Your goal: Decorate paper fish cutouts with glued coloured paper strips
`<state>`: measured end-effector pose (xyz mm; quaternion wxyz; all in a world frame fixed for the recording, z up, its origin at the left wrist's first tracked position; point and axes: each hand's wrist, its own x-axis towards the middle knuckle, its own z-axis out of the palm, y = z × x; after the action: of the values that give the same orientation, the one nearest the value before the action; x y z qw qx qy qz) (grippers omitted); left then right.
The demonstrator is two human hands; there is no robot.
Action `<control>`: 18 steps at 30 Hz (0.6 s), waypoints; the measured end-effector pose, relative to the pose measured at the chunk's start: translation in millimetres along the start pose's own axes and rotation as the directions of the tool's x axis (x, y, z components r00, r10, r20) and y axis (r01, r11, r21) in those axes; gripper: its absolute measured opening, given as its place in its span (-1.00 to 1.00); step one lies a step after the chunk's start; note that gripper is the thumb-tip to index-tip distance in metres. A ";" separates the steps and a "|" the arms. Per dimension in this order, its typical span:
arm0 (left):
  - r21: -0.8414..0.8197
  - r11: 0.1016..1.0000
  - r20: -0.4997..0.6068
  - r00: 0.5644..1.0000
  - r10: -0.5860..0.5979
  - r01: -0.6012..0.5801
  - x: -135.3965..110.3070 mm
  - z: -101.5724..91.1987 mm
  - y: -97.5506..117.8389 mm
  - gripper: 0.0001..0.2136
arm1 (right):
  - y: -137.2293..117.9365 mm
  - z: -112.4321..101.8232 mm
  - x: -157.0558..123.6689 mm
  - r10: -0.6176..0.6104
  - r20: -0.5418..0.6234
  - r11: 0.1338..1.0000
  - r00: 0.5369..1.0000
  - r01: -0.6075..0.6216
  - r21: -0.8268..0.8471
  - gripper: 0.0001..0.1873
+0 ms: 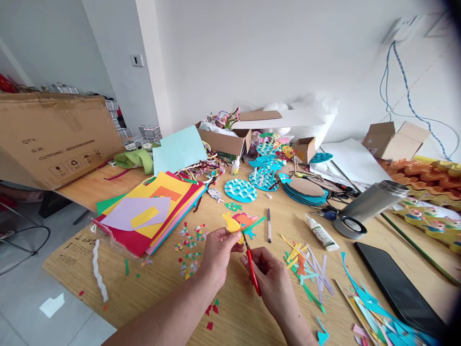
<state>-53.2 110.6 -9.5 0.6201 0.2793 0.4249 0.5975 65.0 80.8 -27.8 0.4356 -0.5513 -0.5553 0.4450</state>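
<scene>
My left hand pinches a yellow paper fish between thumb and fingers. Red-handled scissors are in my right hand, their blade tips close to my left fingertips. A narrow green paper strip slants away to the right by the blades; I cannot tell whether it is held. Behind it are an orange-red paper cutout and a partly hidden blue one. A green paper fish lies just beyond. Small coloured paper bits are scattered left of my hands.
Coloured paper sheets are stacked at left. To the right are a pen, glue bottle, paper strips, steel flask and phone. Blue wavy discs and an open carton stand farther back.
</scene>
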 end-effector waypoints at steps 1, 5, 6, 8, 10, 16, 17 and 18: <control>0.003 1.000 0.002 1.000 0.004 -0.004 0.0 -0.2 -0.3 -0.81 | 0.7 0.1 0.2 -0.001 0.000 1.000 1.000 0.001 -0.004 -0.59; 0.034 0.999 0.011 1.000 0.022 -0.022 0.6 -1.3 -1.5 -0.79 | 2.2 0.9 1.3 -0.006 -0.009 1.000 1.000 0.005 -0.018 -0.58; 0.043 0.999 0.013 1.000 0.025 -0.025 0.8 -1.6 -1.8 -0.79 | 2.0 1.0 1.3 -0.004 -0.011 1.000 1.000 0.004 -0.021 -0.57; 0.055 0.998 0.016 0.999 0.029 -0.030 1.3 -1.9 -2.2 -0.77 | 1.5 1.0 1.1 -0.001 -0.012 1.000 1.000 0.001 -0.023 -0.56; 0.057 0.998 0.019 0.999 0.034 -0.035 1.6 -1.9 -2.4 -0.78 | 0.9 0.6 0.6 0.002 -0.011 1.000 1.000 -0.002 -0.017 -0.56; 0.045 0.998 0.013 0.999 0.039 -0.040 0.6 -1.3 -1.4 -0.81 | 1.8 -0.1 0.8 0.010 -0.001 1.000 1.000 -0.010 0.007 -0.60; 0.045 0.998 0.014 0.999 0.039 -0.040 0.5 -1.3 -1.2 -0.82 | 2.0 -0.2 0.8 0.012 -0.003 1.000 1.000 -0.012 0.007 -0.60; 0.046 0.998 0.015 0.999 0.039 -0.040 0.4 -1.3 -1.2 -0.82 | 2.2 -0.3 0.7 0.012 -0.005 1.000 1.000 -0.012 0.006 -0.60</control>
<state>-53.8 110.6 -11.3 0.6045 0.3060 0.4287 0.5977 65.8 81.5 -29.9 0.4358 -0.5544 -0.5495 0.4481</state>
